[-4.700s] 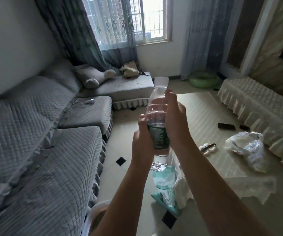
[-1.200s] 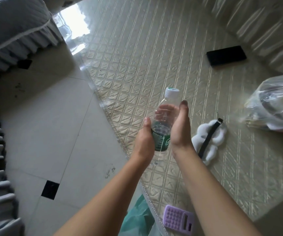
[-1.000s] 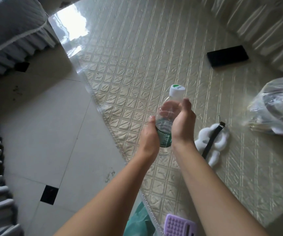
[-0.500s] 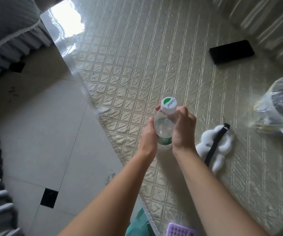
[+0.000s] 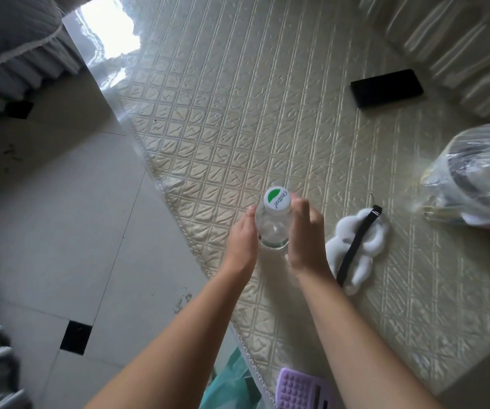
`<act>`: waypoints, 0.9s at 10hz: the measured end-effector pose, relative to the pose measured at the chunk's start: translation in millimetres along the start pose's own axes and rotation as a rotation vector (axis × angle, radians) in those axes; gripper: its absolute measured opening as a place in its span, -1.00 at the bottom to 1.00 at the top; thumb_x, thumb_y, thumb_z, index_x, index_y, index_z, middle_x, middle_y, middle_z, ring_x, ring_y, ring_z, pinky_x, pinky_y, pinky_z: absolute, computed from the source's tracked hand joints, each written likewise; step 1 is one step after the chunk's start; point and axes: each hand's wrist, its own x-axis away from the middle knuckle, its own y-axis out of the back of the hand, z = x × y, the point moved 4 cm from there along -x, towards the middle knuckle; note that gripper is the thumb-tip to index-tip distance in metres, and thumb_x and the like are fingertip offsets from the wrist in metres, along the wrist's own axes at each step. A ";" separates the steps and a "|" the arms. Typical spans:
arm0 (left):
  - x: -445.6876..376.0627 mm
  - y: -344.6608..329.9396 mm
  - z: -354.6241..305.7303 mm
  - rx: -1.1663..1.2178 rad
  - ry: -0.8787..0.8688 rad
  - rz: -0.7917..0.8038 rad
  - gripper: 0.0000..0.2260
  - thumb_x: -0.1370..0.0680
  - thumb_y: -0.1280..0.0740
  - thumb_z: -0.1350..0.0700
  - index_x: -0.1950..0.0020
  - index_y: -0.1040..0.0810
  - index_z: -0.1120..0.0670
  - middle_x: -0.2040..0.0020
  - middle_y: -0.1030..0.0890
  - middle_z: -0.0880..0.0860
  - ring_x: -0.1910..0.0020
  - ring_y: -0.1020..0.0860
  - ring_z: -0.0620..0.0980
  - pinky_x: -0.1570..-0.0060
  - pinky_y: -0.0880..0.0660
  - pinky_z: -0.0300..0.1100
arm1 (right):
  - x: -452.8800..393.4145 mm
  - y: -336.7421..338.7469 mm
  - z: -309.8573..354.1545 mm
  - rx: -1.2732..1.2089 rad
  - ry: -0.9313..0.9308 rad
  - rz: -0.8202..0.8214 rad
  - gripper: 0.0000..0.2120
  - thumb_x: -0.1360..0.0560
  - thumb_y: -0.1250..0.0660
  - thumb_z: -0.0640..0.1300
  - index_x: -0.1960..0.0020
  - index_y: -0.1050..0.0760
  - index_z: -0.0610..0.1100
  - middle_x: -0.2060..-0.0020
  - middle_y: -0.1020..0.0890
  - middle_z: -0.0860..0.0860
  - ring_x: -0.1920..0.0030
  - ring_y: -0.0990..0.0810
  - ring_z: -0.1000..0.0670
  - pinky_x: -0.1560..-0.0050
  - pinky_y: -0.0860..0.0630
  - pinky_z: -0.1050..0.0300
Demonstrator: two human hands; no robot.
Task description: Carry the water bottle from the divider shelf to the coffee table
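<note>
A clear plastic water bottle point(image 5: 272, 224) with a white and green cap stands upright near the left edge of the coffee table point(image 5: 238, 113), which is covered with a cream quilted cloth. I look almost straight down on its cap. My left hand point(image 5: 242, 242) presses its left side and my right hand point(image 5: 304, 236) wraps its right side. Whether its base rests on the cloth is hidden by my hands.
A white cloud-shaped item with a black strap point(image 5: 356, 246) lies just right of my right hand. A black phone point(image 5: 387, 88) lies further back, a clear plastic bag point(image 5: 480, 178) at the right edge, a purple calculator point(image 5: 303, 391) at the near edge. Tiled floor point(image 5: 60, 231) and grey sofa skirts on the left.
Both hands have lowered the bottle from mid-air down onto the table's left part and turned it upright. My view now looks down on its cap.
</note>
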 end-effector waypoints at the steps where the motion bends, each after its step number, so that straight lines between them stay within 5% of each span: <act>1: 10.1 4.5 4.7 0.011 0.052 0.014 -0.59 -0.62 -0.17 -0.14 -0.31 -0.60 0.05 -0.23 -0.67 0.08 -0.24 -0.61 0.03 -0.35 -0.48 0.07 | 14.5 3.5 -8.9 0.022 0.008 -0.014 -0.72 -0.47 -0.13 0.06 0.14 -0.61 0.08 0.27 -0.69 0.15 0.22 -0.60 0.27 0.18 -0.48 0.37; 3: 16.5 6.0 5.0 0.051 0.170 0.056 -0.63 -0.64 -0.17 -0.15 -0.35 -0.57 -0.06 -0.29 -0.64 0.00 -0.28 -0.58 -0.01 -0.33 -0.48 0.04 | 27.1 3.6 -16.2 0.065 -0.046 -0.038 -0.45 -0.36 -0.09 0.37 0.07 -0.59 -0.04 0.19 -0.67 0.06 0.14 -0.61 0.15 0.04 -0.50 0.18; 6: 28.7 4.3 -1.5 0.180 0.293 0.021 -0.65 -0.66 -0.09 -0.17 -0.13 -0.58 -0.02 -0.14 -0.63 0.04 -0.21 -0.54 0.02 -0.12 -0.45 -0.04 | 30.3 8.9 -8.8 0.095 -0.137 -0.016 -0.55 -0.43 -0.16 0.30 0.13 -0.58 -0.06 0.24 -0.66 0.04 0.18 -0.60 0.07 -0.01 -0.50 -0.01; 7: 33.1 3.8 -9.1 0.165 0.299 0.000 -0.56 -0.64 -0.10 -0.22 -0.29 -0.57 0.01 -0.24 -0.62 0.03 -0.31 -0.54 0.02 -0.27 -0.44 0.02 | 33.0 10.3 -3.8 0.101 -0.188 -0.007 -0.63 -0.49 -0.15 0.24 0.07 -0.58 0.00 0.12 -0.68 0.07 0.05 -0.62 0.09 -0.03 -0.48 0.06; 8: 38.5 2.5 -15.9 0.161 0.277 -0.009 -0.58 -0.63 -0.08 -0.23 -0.23 -0.58 -0.02 -0.23 -0.61 -0.01 -0.33 -0.51 0.01 -0.42 -0.35 0.08 | 34.3 12.9 5.5 0.085 -0.205 0.010 -0.64 -0.54 -0.16 0.17 -0.06 -0.59 -0.03 0.07 -0.67 0.05 0.01 -0.62 0.06 0.00 -0.48 0.18; 9: 41.9 0.0 -19.7 0.181 0.260 -0.022 -0.57 -0.64 -0.06 -0.24 -0.21 -0.58 -0.02 -0.21 -0.62 -0.01 -0.33 -0.51 0.00 -0.41 -0.35 0.06 | 42.2 16.4 19.0 0.048 -0.252 -0.001 -0.77 -0.62 -0.16 0.04 0.15 -0.49 0.03 0.23 -0.57 0.18 0.23 -0.51 0.26 0.27 -0.41 0.46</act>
